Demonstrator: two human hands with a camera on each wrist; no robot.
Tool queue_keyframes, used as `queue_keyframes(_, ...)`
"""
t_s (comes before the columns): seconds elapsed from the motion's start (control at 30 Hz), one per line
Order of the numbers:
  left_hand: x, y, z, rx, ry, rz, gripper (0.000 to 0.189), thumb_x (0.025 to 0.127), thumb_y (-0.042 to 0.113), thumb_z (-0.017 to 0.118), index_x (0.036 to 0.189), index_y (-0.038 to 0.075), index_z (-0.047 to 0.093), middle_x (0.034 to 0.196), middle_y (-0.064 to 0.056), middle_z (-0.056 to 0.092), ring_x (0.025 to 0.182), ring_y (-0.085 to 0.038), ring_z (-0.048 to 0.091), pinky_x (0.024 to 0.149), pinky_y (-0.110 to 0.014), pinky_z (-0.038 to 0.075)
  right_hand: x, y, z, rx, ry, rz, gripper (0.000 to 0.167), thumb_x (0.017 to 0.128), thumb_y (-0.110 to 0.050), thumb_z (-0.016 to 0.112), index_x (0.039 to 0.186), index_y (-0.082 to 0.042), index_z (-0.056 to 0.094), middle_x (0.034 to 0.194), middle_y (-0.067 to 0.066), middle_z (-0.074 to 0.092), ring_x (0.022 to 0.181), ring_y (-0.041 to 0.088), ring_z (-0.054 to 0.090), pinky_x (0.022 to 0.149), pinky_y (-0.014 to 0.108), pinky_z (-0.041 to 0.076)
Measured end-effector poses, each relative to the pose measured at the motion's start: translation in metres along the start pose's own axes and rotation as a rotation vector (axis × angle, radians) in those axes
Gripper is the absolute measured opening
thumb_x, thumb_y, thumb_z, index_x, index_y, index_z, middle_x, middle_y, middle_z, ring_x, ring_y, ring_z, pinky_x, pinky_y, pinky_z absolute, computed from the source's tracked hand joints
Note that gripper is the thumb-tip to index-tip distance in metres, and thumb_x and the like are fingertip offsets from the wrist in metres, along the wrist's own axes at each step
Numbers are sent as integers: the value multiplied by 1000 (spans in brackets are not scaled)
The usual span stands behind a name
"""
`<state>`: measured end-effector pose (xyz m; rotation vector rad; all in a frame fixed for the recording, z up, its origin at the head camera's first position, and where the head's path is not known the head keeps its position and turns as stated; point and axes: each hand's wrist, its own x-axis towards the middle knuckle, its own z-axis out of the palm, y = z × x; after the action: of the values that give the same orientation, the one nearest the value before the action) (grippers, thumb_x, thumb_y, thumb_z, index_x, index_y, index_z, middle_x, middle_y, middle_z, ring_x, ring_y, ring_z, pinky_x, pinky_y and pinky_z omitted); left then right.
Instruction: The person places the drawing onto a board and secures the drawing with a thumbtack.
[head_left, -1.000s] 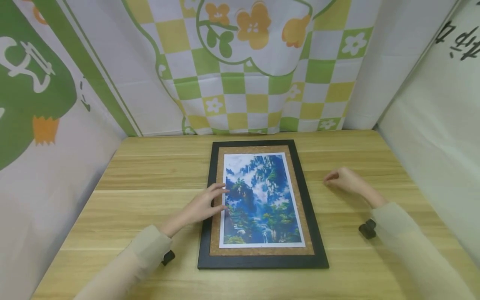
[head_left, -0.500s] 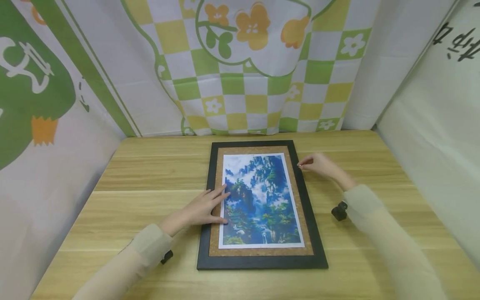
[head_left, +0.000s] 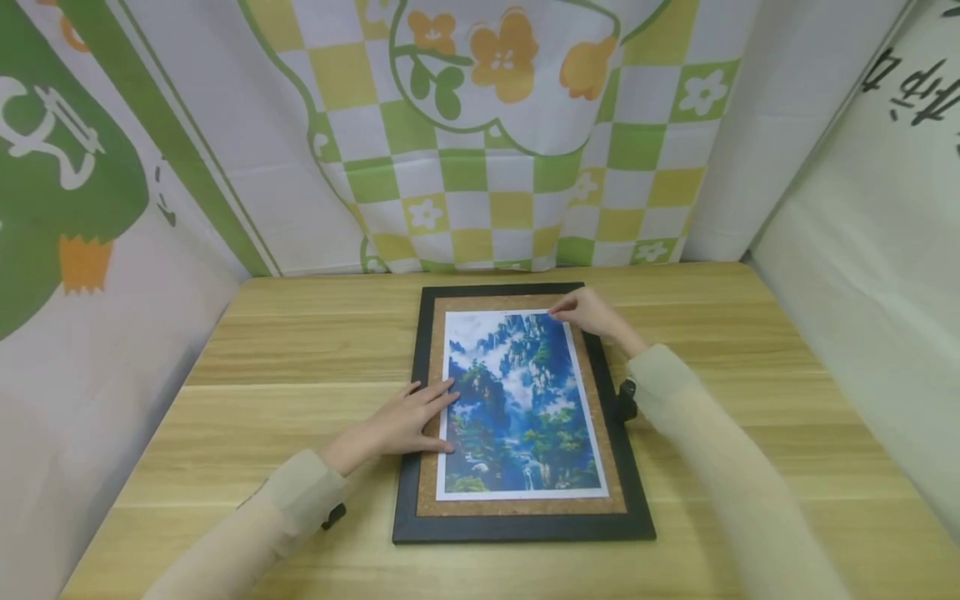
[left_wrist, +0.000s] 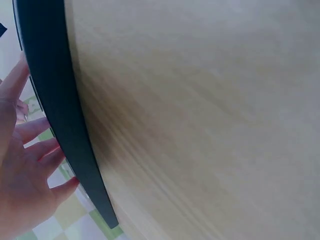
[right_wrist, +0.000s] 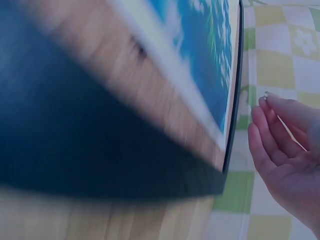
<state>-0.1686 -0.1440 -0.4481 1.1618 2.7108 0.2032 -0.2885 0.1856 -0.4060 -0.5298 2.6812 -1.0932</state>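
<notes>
A printed landscape picture (head_left: pixel 517 408) with a white border lies on a cork board (head_left: pixel 427 505) in a black frame (head_left: pixel 525 528). My left hand (head_left: pixel 392 423) rests across the frame's left side, fingers spread, its fingertips on the picture's left edge. In the left wrist view, the frame (left_wrist: pixel 55 90) hides part of that hand's reach. My right hand (head_left: pixel 594 317) is over the picture's top right corner. Thumb and fingertips of the right hand (right_wrist: pixel 287 135) pinch a tiny silvery pin (right_wrist: pixel 267 94), too small to make out fully.
The frame lies on a wooden table (head_left: pixel 300 333). A checked, flowered cloth (head_left: pixel 480 183) hangs behind its back edge, and pale cloth walls (head_left: pixel 862 250) stand at both sides. Black wrist cameras (head_left: pixel 627 400) hang under the sleeves.
My right hand has moved left from the bare table, over the frame's right side, to the picture's top right corner. The left hand has settled flatter and slightly lower on the picture's left edge.
</notes>
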Motion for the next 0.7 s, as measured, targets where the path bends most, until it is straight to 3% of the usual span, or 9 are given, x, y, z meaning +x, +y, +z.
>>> queue_keyframes(0.43,1,2,-3,-1,-3,-2,82,76,57,55,137,7,33,144,-15,22,130,-27,26,102,-51,19,38,-20,43,262,123,192,24,87,-13,57,104,2,64,101,18,63,91,27,59,81,38,46)
queue_keyframes(0.53,1,2,-2,3,-3,-1,82,76,58,55,137,7,32,144,-15,21,130,-26,26,103,-51,19,42,-22,50,271,144,202,23,86,-13,57,103,2,64,101,18,63,91,26,58,84,37,44)
queue_keyframes(0.7,1,1,-1,6,7,7,82,76,58,54,137,7,32,144,-15,21,130,-26,26,102,-51,19,48,-21,58,263,179,214,21,85,-12,58,100,1,66,100,18,63,85,25,57,77,35,45)
